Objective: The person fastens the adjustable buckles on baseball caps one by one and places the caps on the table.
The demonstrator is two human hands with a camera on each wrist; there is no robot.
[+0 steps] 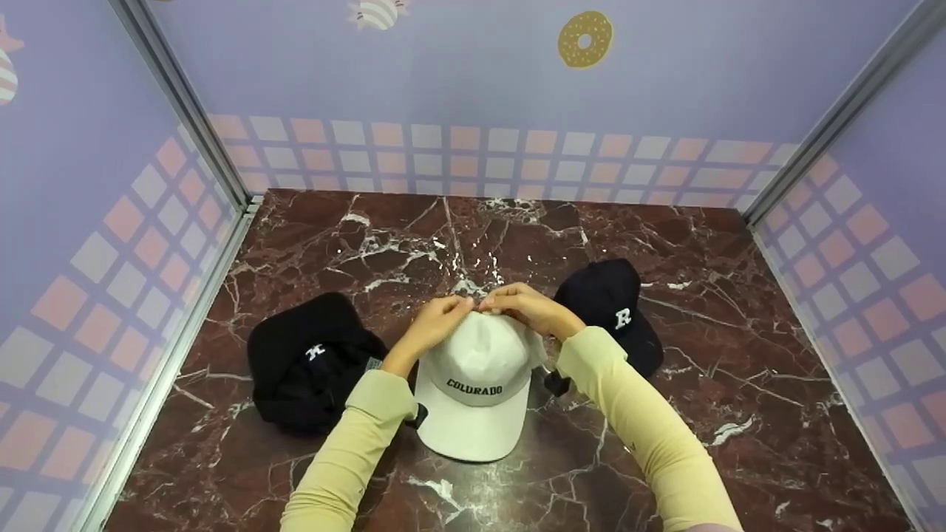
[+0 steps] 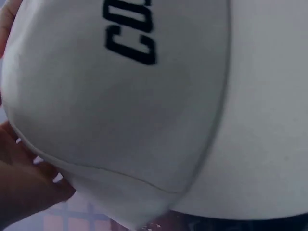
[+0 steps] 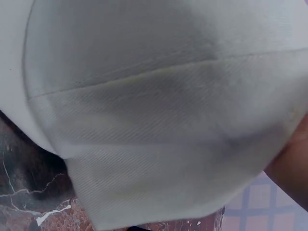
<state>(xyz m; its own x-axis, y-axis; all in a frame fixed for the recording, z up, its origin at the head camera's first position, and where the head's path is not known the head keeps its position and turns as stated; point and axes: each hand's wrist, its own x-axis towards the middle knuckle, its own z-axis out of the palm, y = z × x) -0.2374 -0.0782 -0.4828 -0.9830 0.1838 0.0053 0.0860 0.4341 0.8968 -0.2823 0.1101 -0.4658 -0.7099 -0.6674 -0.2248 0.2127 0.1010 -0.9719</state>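
Observation:
A white baseball cap (image 1: 477, 355) lettered COLORADO faces me in the middle of the table, its brim pointing toward me. My left hand (image 1: 436, 324) and right hand (image 1: 528, 304) both grip the back of its crown, fingertips nearly meeting at the top. In the left wrist view, fingers of the left hand (image 2: 29, 185) curl behind the crown's edge, the tips hidden by fabric. The right wrist view is filled by the cap's side panel (image 3: 159, 115), with part of the right hand (image 3: 291, 168) at its edge.
A black cap (image 1: 288, 347) with a small white emblem lies left of the white one. To the right, partly behind my right forearm, sits a dark cap (image 1: 599, 292) with a white R. Patterned purple walls (image 1: 480, 89) enclose the marbled table (image 1: 709, 295) on three sides.

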